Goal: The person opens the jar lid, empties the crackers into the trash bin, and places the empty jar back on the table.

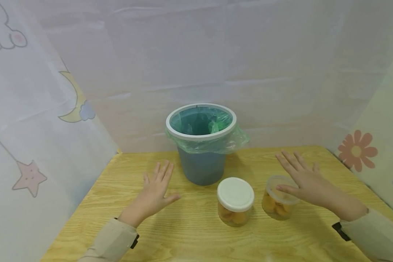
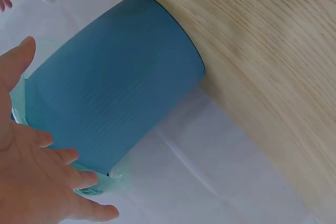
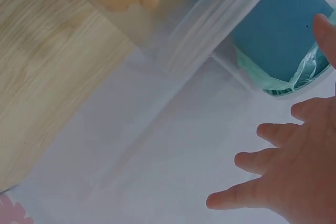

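My left hand (image 1: 155, 196) hovers with spread fingers over the left part of the table, to the left of a blue trash bin (image 1: 201, 165). Nothing is in its grasp. The right hand (image 1: 309, 183), fingers also spread, is held above and beside a clear plastic jar (image 1: 276, 209) with orange-brown pieces inside, and hides part of its translucent lid. Between the hands stands a second jar (image 1: 234, 218) with a white lid (image 1: 235, 194) and similar contents. In the left wrist view the palm (image 2: 31, 182) overlaps the bin (image 2: 115, 82); the right wrist view shows a jar (image 3: 173, 24) near the fingers.
A green plastic bag (image 1: 213, 145) lines the bin and hangs over its white rim (image 1: 201, 137). The bin stands toward the back of the wooden table (image 1: 170, 240). Pale printed sheets (image 1: 144, 72) hang behind and at both sides.
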`<state>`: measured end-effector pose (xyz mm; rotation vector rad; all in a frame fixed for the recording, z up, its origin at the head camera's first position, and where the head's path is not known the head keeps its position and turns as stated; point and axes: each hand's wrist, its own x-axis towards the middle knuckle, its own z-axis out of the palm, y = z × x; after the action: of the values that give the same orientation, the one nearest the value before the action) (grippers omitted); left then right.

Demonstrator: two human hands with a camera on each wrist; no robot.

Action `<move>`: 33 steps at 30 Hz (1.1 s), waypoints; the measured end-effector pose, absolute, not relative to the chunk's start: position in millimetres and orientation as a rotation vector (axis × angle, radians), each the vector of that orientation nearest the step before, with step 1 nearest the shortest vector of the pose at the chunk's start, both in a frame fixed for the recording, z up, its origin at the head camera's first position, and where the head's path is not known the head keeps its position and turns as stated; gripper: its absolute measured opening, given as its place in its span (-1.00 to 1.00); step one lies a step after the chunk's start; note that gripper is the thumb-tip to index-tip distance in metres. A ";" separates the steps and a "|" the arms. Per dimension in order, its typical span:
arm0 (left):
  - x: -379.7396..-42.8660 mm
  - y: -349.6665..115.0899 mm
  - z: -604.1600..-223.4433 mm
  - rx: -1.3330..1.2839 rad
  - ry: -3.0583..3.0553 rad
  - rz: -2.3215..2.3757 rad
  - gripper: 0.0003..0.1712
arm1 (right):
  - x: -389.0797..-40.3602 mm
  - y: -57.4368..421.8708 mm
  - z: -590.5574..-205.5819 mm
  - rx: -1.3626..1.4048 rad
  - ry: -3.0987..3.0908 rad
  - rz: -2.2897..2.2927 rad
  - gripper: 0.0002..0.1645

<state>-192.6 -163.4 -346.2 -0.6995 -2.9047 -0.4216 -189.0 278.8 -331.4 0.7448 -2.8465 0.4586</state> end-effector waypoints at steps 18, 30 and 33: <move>-187.1 -151.5 -347.3 -0.774 -2.888 -0.432 0.06 | -186.3 276.6 -341.9 0.791 -2.717 0.621 0.17; -187.2 -150.5 -350.4 -0.788 -2.883 -0.472 0.05 | -181.0 259.8 -339.6 0.796 -2.650 0.957 0.19; -186.8 -150.1 -349.6 -0.791 -2.877 -0.501 0.04 | -178.4 254.8 -340.4 0.796 -2.630 1.010 0.21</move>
<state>-186.8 -150.1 -349.6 -0.7911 -2.8768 -0.5010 -178.4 254.8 -340.4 0.7963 -2.6296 1.0101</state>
